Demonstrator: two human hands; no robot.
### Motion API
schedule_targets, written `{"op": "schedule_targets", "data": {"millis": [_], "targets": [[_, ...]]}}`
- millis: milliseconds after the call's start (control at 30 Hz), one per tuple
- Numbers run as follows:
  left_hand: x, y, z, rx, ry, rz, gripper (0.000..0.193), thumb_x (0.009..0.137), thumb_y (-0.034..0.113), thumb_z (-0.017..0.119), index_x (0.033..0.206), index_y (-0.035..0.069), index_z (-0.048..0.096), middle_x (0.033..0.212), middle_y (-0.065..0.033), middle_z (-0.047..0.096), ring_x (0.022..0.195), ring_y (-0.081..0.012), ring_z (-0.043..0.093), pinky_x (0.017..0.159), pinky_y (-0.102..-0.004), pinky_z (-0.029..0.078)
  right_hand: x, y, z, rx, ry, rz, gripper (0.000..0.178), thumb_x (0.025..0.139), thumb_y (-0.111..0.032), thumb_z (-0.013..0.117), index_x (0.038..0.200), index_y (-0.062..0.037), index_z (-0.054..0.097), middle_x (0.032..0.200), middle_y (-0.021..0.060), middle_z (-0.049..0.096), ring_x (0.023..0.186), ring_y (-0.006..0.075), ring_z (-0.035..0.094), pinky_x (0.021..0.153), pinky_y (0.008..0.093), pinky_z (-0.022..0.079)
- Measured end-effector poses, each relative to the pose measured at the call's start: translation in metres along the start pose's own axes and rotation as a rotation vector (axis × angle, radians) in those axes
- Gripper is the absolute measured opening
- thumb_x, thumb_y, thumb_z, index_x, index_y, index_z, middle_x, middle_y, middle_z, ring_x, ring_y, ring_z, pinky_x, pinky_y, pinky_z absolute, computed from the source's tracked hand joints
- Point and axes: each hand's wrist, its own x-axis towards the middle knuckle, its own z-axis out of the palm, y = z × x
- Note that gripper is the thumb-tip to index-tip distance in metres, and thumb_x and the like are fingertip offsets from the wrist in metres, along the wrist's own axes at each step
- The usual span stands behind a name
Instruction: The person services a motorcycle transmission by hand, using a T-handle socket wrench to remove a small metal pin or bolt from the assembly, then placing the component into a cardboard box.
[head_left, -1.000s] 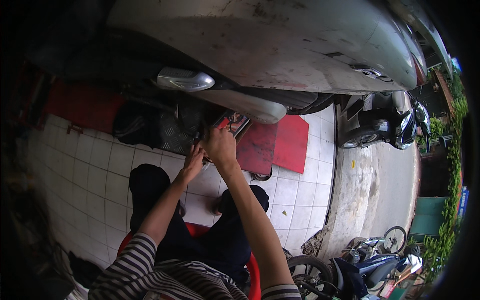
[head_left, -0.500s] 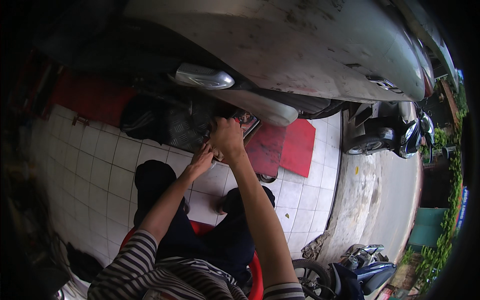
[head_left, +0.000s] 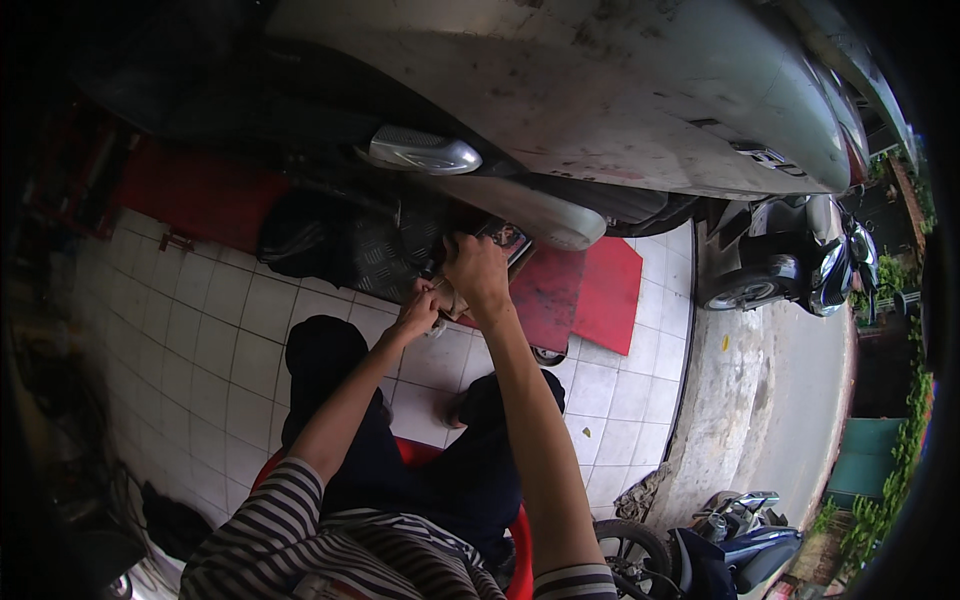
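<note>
My left hand (head_left: 415, 312) is closed in a pinch beside a tan, cardboard-like piece (head_left: 449, 298). What its fingers hold is too small to make out. A small whitish bit (head_left: 437, 328) shows just under that hand. Close by on the right, my right hand (head_left: 476, 272) curls downward with bent fingers; its fingertips and anything in them are hidden. Both hands are over the edge of a black panel with a raised tread pattern (head_left: 375, 265). Next to my right hand lies a dark box with a printed picture (head_left: 507, 238).
A scooter's large grey body panel (head_left: 600, 110) hangs over the work, with a silver cover (head_left: 425, 150) below it. Red platform plates (head_left: 605, 290) lie on white tiles (head_left: 240, 360). I sit on a red stool (head_left: 522, 545). Parked motorbikes (head_left: 745, 545) stand at right.
The whole view has shifted slightly, so things appear a little further right. Both hands stay at the same spot by the black panel, with only small finger movement.
</note>
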Motion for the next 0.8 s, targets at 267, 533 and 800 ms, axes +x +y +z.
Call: {"op": "schedule_targets", "data": {"millis": [267,533,800], "targets": [[-0.064,0.040,-0.057,-0.486,0.242,-0.146,0.021,0.094,0.013,0.064,0.104,-0.005,0.068,0.097,-0.0099,0.065,0.092,-0.0173,0.063,0.080,-0.0296,0.051,-0.055,-0.003,-0.013,0.126,0.013,0.152,0.024,0.084,-0.024,0.060,0.093,-0.0046,0.072,0.081,0.0262,0.068,0.082,0.0451,0.068,0.074,0.0527,0.055],[-0.157,0.131,-0.135,-1.092,0.307,-0.327,0.029,0.095,0.015,0.066,0.115,-0.006,0.066,0.103,-0.0070,0.067,0.094,-0.0129,0.062,0.091,-0.0265,0.047,-0.127,0.018,-0.029,0.112,0.031,0.250,0.027,0.085,-0.022,0.062,0.098,0.0012,0.066,0.088,0.0331,0.066,0.087,0.0504,0.065,0.079,0.0560,0.053],[-0.202,0.171,-0.183,-1.297,0.256,-0.261,0.024,0.096,0.012,0.065,0.111,-0.007,0.066,0.097,-0.0055,0.067,0.087,-0.0103,0.061,0.083,-0.0253,0.048,-0.299,-0.020,-0.135,1.198,0.115,0.451,0.045,0.108,-0.034,0.042,0.133,-0.0003,0.055,0.086,0.0029,0.065,0.068,0.0073,0.053,0.061,0.0219,0.040]]}}
